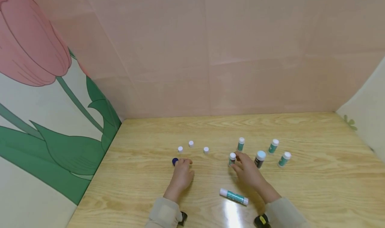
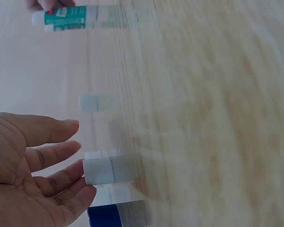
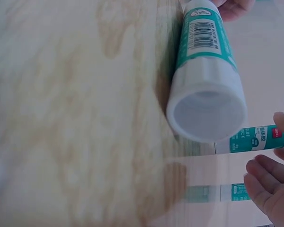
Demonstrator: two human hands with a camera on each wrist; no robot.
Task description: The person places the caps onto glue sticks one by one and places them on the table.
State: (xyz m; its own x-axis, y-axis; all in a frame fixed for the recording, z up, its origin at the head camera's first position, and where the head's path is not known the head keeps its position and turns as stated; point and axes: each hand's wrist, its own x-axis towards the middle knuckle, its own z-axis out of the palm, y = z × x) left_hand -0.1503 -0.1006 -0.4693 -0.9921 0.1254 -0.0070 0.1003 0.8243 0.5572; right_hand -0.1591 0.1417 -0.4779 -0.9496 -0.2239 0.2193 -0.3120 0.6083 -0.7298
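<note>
My right hand [image 1: 248, 171] pinches a small green-and-white glue stick [image 1: 232, 158] near its white cap; the stick stands upright. In the right wrist view, thumb and finger lie on either side of that glue stick [image 3: 255, 139], the other fingers loosely bent. My left hand [image 1: 181, 174] is beside a dark blue cap [image 1: 175, 161], fingers loosely spread. In the left wrist view its fingertips are right at a white cap [image 2: 98, 171], with the thumb apart from it; the blue cap [image 2: 104, 215] stands alongside. The head view hides that white cap behind the hand.
Three white caps [image 1: 191, 144] stand beyond my left hand. Around my right hand stand several more glue sticks [image 1: 284, 159] and a wider, dark-labelled one [image 1: 260, 159]. A longer glue stick [image 1: 234, 197] lies between my forearms. A pink cloth [image 1: 207, 71] hangs behind the wooden table [image 1: 144, 131].
</note>
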